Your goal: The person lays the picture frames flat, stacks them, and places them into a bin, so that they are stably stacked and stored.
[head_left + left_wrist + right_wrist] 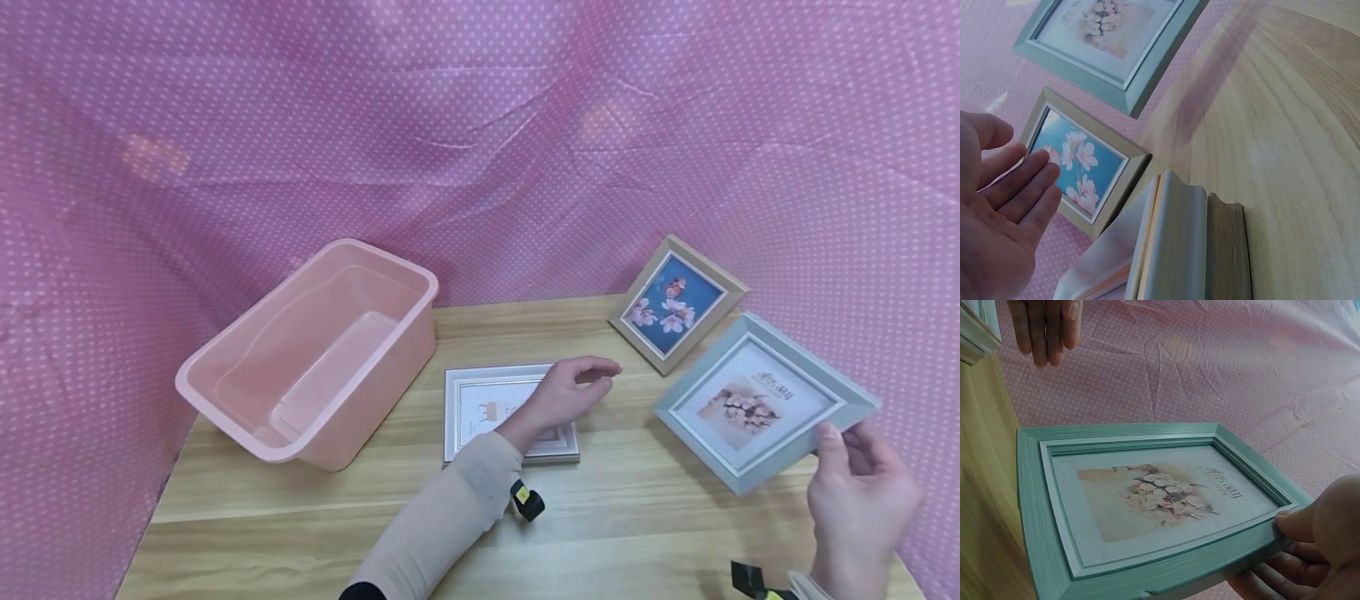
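My right hand [862,492] grips a pale green picture frame [690,400] by its near right corner, thumb on the front and fingers behind. The frame is tilted above the table and shows a flower bouquet print, its lettering upside down. My left hand [566,392] is over a white picture frame [453,417], fingers extended and nothing in them. That white frame lies flat on top of a brown-edged frame [1225,250], as the left wrist view shows. Beyond the left fingertips stands a light wood picture frame [645,354] with a blossom picture, leaning back.
On the left of the wooden table [247,517] stands a pink plastic tub [390,383] with nothing inside. A pink dotted cloth [480,167] hangs behind the table and along its sides.
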Demonstrator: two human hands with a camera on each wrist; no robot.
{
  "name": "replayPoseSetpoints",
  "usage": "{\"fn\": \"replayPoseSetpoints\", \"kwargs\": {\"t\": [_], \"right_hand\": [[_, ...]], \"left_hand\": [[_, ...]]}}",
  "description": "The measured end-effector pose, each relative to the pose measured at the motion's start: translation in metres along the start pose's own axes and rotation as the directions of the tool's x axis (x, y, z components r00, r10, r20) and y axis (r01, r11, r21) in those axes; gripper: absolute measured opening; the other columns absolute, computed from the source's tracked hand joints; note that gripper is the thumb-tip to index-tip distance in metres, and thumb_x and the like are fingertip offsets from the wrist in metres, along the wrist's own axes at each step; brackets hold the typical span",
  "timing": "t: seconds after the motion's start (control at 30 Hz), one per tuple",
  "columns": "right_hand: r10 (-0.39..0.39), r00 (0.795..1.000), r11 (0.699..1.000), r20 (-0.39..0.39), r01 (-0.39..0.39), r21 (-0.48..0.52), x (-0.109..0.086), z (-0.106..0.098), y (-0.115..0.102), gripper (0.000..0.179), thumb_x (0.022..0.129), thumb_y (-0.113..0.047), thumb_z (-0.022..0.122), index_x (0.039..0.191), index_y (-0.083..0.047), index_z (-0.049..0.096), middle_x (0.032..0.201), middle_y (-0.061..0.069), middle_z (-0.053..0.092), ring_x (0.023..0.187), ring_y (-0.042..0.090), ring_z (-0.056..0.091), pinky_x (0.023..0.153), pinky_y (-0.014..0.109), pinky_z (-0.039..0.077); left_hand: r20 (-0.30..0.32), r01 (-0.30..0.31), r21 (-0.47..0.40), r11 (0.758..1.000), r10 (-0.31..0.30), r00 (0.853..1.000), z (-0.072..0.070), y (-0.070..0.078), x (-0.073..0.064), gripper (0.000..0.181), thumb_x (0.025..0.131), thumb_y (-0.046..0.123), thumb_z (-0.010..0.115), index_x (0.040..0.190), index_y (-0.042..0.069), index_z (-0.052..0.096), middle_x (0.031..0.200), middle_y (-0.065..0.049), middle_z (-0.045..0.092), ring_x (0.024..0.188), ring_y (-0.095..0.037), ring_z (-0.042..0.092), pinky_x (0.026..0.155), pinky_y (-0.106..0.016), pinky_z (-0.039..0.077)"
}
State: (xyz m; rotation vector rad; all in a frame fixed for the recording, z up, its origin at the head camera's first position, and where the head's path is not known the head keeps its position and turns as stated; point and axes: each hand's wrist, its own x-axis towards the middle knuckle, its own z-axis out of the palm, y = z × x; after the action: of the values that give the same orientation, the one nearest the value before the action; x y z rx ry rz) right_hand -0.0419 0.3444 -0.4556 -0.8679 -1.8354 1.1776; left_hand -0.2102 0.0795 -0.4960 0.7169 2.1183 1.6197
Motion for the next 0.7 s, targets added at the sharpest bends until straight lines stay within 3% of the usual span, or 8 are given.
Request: {"fn": "replayPoseSetpoints", "kwargs": {"t": [0.3,0.5,0.57,0.7], "right_hand": [[0.054,0.998,0.997,0.028,-0.055,0.056,-0.002,0.002,-0.013,0.037,0.100,-0.003,0.071,0.137,0.000,0.069,0.092,-0.031,0.071,0.077,-0.017,0.068,0.076,0.002,0.056],[0.002,0.998,1.000,0.064,0.000,-0.030,-0.006,0.010,-0.025,0.036,0.103,-0.007,0.070,0.139,-0.007,0.069,0.122,-0.003,0.079,0.085,-0.020,0.066,0.081,0.002,0.055],[-0.036,0.997,0.999,0.074,0.039,-0.035,-0.007,0.012,-0.027,0.036,0.104,-0.008,0.069,0.140,-0.008,0.068,0.126,-0.002,0.077,0.086,-0.021,0.066,0.082,0.002,0.055],[-0.068,0.993,0.998,0.095,0.066,0.022,-0.006,0.015,-0.031,0.036,0.102,-0.004,0.071,0.137,-0.005,0.069,0.115,-0.014,0.078,0.085,-0.018,0.068,0.082,0.004,0.057]], "left_hand": [[0.003,-0.004,-0.015,1.000,0.004,1.000,-0.001,0.001,-0.001,0.035,0.108,0.028,0.067,0.139,0.012,0.072,0.140,-0.002,0.075,0.128,-0.011,0.070,0.108,-0.021,0.055],[0.006,0.030,-0.020,0.999,-0.030,1.000,-0.003,0.003,-0.004,0.039,0.106,0.038,0.068,0.139,0.017,0.072,0.140,0.005,0.075,0.127,-0.007,0.068,0.107,-0.022,0.056],[0.006,0.039,-0.024,0.999,-0.039,0.999,-0.003,0.003,-0.005,0.040,0.105,0.039,0.070,0.139,0.018,0.073,0.139,0.006,0.075,0.127,-0.006,0.068,0.106,-0.021,0.056],[0.018,0.064,-0.033,0.997,-0.064,0.998,-0.006,0.005,-0.007,0.042,0.104,0.042,0.071,0.140,0.020,0.072,0.140,0.010,0.074,0.128,-0.005,0.066,0.105,-0.021,0.056]]}}
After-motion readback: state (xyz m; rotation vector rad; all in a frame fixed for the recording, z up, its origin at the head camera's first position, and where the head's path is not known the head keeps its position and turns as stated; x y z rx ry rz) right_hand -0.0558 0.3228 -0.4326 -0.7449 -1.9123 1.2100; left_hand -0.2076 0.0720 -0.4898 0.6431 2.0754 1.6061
